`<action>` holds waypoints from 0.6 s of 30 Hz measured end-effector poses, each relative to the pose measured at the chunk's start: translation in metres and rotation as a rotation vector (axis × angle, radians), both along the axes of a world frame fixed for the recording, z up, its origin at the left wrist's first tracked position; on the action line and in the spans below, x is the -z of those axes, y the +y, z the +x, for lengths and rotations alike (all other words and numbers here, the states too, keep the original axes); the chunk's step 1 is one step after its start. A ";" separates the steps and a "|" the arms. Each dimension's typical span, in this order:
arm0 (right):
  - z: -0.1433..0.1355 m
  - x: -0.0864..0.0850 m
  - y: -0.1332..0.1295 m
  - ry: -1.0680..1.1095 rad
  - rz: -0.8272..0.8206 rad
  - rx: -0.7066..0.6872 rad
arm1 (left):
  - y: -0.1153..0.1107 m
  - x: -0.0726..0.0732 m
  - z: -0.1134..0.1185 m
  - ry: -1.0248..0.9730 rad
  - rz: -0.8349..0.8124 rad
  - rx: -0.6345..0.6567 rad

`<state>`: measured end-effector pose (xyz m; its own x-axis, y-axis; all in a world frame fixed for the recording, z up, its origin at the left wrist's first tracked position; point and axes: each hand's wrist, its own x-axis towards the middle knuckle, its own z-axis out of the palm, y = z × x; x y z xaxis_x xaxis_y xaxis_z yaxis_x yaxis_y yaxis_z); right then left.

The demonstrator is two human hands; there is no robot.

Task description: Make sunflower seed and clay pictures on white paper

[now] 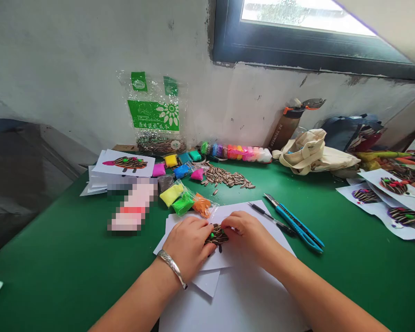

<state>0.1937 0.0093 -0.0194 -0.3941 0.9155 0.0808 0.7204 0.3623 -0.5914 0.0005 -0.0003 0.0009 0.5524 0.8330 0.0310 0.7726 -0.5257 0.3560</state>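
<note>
A small dark clay figure (217,236), covered in striped sunflower seeds with green dots, sits on white paper (224,261) between my hands. My left hand (190,240), with a silver bangle at the wrist, curls round the figure's left side and presses it against the paper. At the figure's right edge, the thumb and fingers of my right hand (245,233) are pinched together. Whatever may be between them is hidden. Just beyond my hands lie open packets of orange clay (202,205), green clay (183,204) and yellow clay (171,194).
Right of the paper lie a black pen (271,218) and a blue utility knife (297,226). Loose sunflower seeds (228,176) are heaped behind. Finished seed pictures lie left (124,162) and right (397,189). A seed bag (155,115), bottle (287,124) and cloth bag (311,152) stand by the wall.
</note>
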 end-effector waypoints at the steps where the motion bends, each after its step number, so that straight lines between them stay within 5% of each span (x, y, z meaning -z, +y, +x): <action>1: 0.000 0.001 0.000 0.000 0.011 -0.005 | 0.000 0.000 0.000 0.001 0.001 0.000; 10: 0.000 0.003 -0.002 -0.014 -0.015 0.036 | 0.001 0.002 0.001 -0.004 0.003 0.002; 18: 0.001 -0.014 -0.002 0.044 -0.097 -0.022 | 0.000 0.002 0.000 -0.007 0.005 -0.004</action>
<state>0.1943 0.0074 -0.0058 -0.4127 0.9108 0.0102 0.6852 0.3177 -0.6554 0.0010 -0.0001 -0.0013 0.5489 0.8350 0.0393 0.7722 -0.5245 0.3586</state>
